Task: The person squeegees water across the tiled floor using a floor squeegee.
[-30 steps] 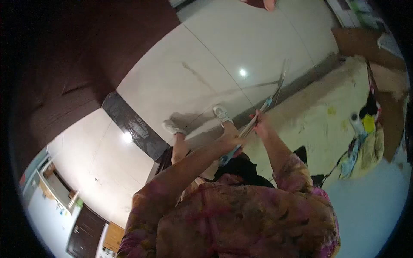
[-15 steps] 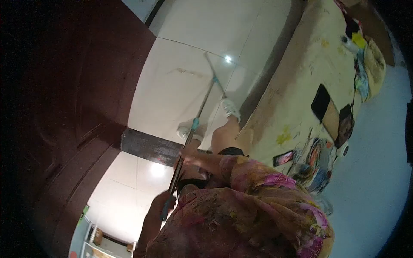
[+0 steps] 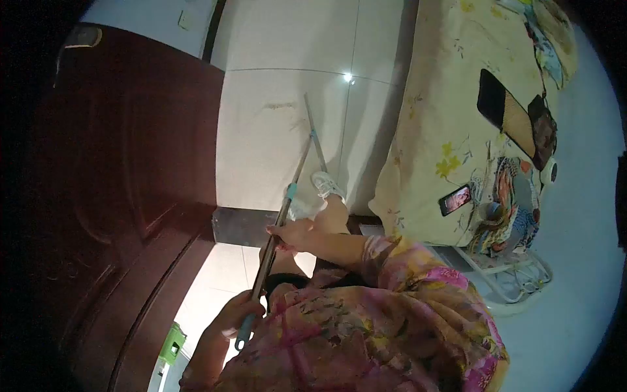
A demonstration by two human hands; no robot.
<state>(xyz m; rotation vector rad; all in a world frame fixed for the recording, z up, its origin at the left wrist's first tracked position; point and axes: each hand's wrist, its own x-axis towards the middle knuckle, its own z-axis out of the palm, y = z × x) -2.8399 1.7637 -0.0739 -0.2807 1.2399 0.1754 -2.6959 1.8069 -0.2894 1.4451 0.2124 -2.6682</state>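
A long-handled floor squeegee (image 3: pixel 302 159) slants across the view, its metal pole fitted with teal joints. The thin straight head (image 3: pixel 309 112) lies on the pale tiled floor. My left hand (image 3: pixel 240 312) is wrapped round the pole near its teal grip end, close to my body. Farther along the pole, my right hand (image 3: pixel 292 235) closes round it too. A thin line of dirt (image 3: pixel 281 106) lies on the floor left of the head. My white shoe (image 3: pixel 326 185) is beside the head's near end; the other shoe is mostly hidden behind the pole.
A dark red door (image 3: pixel 130 163) stands at the left, by a dark threshold strip (image 3: pixel 245 225). At the right is a bed with a flowered cover (image 3: pixel 431 117), bearing a phone (image 3: pixel 455 200), a dark-and-tan flat item (image 3: pixel 506 112) and a bundle of cloth (image 3: pixel 506 206).
The view has turned and shifted, showing more of the door and bed. Both hands still grip the pole. The squeegee head stays on the floor near the dirt line.
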